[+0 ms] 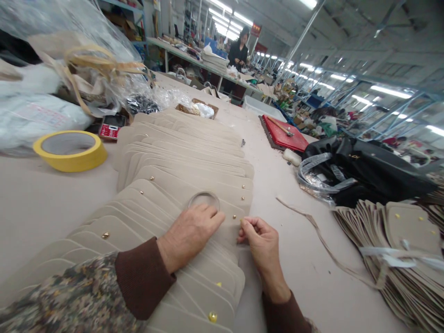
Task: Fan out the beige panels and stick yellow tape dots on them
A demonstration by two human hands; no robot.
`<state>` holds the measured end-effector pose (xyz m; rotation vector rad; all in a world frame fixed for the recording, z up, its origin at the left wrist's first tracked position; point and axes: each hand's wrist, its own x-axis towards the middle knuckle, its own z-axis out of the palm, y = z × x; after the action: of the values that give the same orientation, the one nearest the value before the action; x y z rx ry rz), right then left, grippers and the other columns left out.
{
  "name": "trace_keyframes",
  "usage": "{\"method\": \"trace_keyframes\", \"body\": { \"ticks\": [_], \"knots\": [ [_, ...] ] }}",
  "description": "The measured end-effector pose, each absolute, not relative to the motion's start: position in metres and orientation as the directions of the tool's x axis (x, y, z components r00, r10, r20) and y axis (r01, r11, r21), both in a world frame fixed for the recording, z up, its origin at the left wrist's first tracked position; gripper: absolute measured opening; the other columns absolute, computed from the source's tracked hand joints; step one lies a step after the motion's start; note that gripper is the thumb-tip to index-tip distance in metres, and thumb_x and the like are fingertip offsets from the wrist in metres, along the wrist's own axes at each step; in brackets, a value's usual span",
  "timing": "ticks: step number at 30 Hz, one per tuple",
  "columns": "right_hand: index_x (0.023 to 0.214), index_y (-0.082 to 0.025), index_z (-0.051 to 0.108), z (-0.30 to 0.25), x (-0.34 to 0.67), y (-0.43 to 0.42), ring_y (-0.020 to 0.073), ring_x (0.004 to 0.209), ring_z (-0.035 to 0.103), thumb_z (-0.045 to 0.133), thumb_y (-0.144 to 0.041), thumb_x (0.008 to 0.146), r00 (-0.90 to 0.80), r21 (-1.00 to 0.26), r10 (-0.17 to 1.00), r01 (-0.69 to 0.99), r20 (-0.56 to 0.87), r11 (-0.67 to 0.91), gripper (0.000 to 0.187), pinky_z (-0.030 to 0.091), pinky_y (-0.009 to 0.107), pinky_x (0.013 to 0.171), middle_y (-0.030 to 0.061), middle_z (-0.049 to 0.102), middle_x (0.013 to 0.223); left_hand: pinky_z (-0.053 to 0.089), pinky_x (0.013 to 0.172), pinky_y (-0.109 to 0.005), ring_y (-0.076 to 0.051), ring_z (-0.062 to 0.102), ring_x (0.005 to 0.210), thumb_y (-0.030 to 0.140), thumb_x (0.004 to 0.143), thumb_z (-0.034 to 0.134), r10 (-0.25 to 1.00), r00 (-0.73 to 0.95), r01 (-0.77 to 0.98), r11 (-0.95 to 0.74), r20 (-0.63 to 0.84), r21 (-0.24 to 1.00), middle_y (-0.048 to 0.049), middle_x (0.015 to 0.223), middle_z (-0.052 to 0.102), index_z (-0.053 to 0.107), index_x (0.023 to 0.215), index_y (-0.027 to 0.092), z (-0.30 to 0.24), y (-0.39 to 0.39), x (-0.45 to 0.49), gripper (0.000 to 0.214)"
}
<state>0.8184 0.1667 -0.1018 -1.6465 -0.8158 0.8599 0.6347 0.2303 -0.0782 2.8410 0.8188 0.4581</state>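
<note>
Overlapping beige bag panels (204,173) with rounded corners lie fanned in a long row, with small gold metal studs set near their edges. Over the middle of them is my left hand (190,231), its fingers bent down against a thin grey ring (204,194) that looks like a narrow roll of tape. The fingers hide the ring's near side. At the panels' right edge, beside a gold stud (234,217), my right hand (260,238) is closed in a pinch. A tiny yellowish bit shows at its fingertips, too small to name. Nearer me, yellow covers another stud (212,317).
A yellow tape roll (71,159) and a red phone (113,127) lie left, before plastic bags. Right are a hammer (280,126) on a red board (285,133), a black bag (364,169) and a tied panel stack (398,268). A person (238,52) stands behind.
</note>
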Motion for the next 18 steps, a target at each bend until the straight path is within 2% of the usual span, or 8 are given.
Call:
{"method": "trace_keyframes", "body": {
  "ticks": [4, 9, 13, 18],
  "knots": [
    [0.077, -0.012, 0.069, -0.1061, 0.8231, 0.1652, 0.0121, 0.046, 0.058, 0.073, -0.049, 0.07, 0.423, -0.96, 0.89, 0.137, -0.167, -0.245, 0.037, 0.051, 0.023, 0.047, 0.0018, 0.065, 0.057, 0.044, 0.071, -0.036, -0.023, 0.055, 0.081, 0.01, 0.093, 0.046, 0.551, 0.832, 0.521, -0.818, 0.072, 0.243, -0.0046, 0.087, 0.061, 0.054, 0.088, 0.017, -0.0764, 0.2328, 0.6331, 0.012],
    [0.078, -0.012, 0.07, -0.1061, 0.824, 0.1603, 0.0114, 0.046, 0.056, 0.07, -0.044, 0.075, 0.352, -0.902, 0.908, 0.276, -0.227, -0.332, 0.031, 0.048, 0.022, 0.046, 0.0011, 0.063, 0.056, 0.042, 0.071, -0.035, -0.022, 0.054, 0.081, 0.012, 0.094, 0.047, 0.557, 0.83, 0.523, -0.801, 0.04, 0.29, -0.0041, 0.088, 0.062, 0.055, 0.088, 0.017, -0.0732, 0.2294, 0.6325, 0.011],
    [0.074, -0.014, 0.07, -0.1021, 0.8214, 0.1596, 0.0131, 0.048, 0.055, 0.062, -0.04, 0.08, 0.311, -0.82, 0.942, 0.502, -0.126, -0.275, 0.028, 0.046, 0.023, 0.048, 0.0013, 0.063, 0.056, 0.041, 0.07, -0.034, -0.022, 0.054, 0.08, 0.013, 0.095, 0.045, 0.56, 0.827, 0.524, -0.8, 0.049, 0.291, -0.0039, 0.087, 0.062, 0.055, 0.089, 0.017, -0.0732, 0.2302, 0.6324, 0.012],
    [0.071, -0.017, 0.07, -0.0971, 0.8141, 0.1628, 0.0157, 0.059, 0.062, 0.058, -0.03, 0.081, 0.232, -0.672, 0.972, 0.724, 0.024, -0.156, 0.021, 0.046, 0.025, 0.058, 0.0034, 0.07, 0.066, 0.042, 0.07, -0.035, -0.022, 0.054, 0.081, 0.012, 0.095, 0.046, 0.553, 0.831, 0.514, -0.803, 0.057, 0.3, -0.0035, 0.087, 0.061, 0.055, 0.091, 0.017, -0.0773, 0.2308, 0.6314, 0.012]
  ]
}}
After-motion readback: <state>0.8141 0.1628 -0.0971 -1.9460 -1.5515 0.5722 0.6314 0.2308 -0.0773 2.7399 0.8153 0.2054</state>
